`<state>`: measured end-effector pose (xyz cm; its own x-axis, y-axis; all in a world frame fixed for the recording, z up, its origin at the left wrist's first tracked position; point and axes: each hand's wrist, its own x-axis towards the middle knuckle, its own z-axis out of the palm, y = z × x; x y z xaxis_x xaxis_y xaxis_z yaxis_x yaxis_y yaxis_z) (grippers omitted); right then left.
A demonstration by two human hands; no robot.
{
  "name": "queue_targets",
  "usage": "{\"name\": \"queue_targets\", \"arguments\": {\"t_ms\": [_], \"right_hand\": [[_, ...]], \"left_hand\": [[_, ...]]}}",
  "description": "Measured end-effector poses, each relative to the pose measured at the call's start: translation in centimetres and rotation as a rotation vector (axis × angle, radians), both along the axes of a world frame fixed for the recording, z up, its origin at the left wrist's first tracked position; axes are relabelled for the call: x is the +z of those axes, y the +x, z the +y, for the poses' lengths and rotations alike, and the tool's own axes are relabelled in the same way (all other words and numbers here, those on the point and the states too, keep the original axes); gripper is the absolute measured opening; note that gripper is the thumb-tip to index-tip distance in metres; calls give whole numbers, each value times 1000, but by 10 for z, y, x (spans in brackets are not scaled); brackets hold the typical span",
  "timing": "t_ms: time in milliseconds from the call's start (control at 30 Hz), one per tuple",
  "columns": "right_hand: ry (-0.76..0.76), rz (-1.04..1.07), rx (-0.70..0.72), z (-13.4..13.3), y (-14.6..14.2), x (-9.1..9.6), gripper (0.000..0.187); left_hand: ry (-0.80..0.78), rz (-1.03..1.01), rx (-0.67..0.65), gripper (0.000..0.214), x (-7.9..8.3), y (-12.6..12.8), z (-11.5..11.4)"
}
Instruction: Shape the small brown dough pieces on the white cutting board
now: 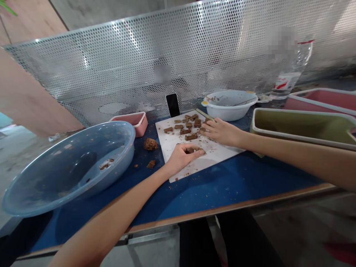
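Note:
A white cutting board lies on the blue table, with several small brown pieces spread over its far half. My left hand rests on the board, fingers curled round one brown piece. My right hand lies at the board's far right edge, fingers bent over brown pieces and touching a thin stick-like tool; what it grips is hidden.
A large blue plastic basin sits at the left. A pink box, a black phone leaning on the perforated metal screen, a white bowl, a green tray, a pink tray. Brown lumps lie on the table.

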<state>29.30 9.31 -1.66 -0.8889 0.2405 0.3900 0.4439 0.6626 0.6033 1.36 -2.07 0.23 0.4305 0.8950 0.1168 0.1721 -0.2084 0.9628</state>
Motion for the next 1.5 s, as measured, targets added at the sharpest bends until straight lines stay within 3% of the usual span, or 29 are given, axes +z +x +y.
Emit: {"name": "queue_targets", "arguments": {"t_ms": [233, 433, 833, 1000, 1267, 1367, 1500], "right_hand": [[-118, -54, -83, -13, -3, 7, 53], [-64, -73, -92, -13, -2, 5, 54], [-115, -26, -46, -10, 2, 1, 56], [-102, -43, -78, -13, 1, 1, 48], [-72, -17, -49, -10, 5, 11, 55], [-95, 71, -107, -19, -2, 23, 45], [-204, 393, -192, -30, -13, 38, 45]], "left_hand": [[7, 6, 2, 61, 0, 1, 1], [0, 6, 9, 59, 1, 1, -1], [-17, -10, -1, 63, 1, 0, 0], [-14, -13, -6, 61, 1, 0, 0], [-11, -10, -8, 63, 0, 0, 0], [-15, -13, -9, 62, 0, -1, 0], [-12, 2, -12, 61, 3, 0, -1]]}}
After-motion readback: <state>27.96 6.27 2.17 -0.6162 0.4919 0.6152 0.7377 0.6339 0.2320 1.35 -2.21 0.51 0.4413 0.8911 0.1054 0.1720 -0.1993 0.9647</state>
